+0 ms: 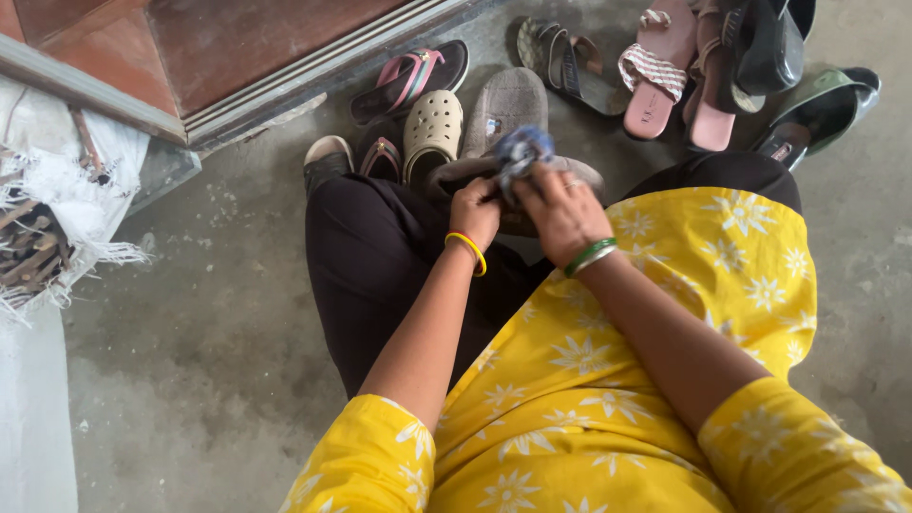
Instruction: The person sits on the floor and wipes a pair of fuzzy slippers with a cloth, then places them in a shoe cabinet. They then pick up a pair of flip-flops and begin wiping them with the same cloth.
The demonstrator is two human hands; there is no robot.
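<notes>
**Grey shoe held over the lap, cloth pressed to it**

Grey shoe (518, 176) rests across the person's knees, hemmed in ahead by a cream clog (433, 128), a grey slipper (506, 103) and pink sandals (655, 71). The left hand (475, 211) closes its fingers on the shoe's near edge. The right hand (562, 211) pinches a blue-grey cloth (520, 152) against the shoe's top. Bare concrete floor (190, 380) lies open to the left; a doorstep (285, 81) borders the shoes beyond.
</notes>
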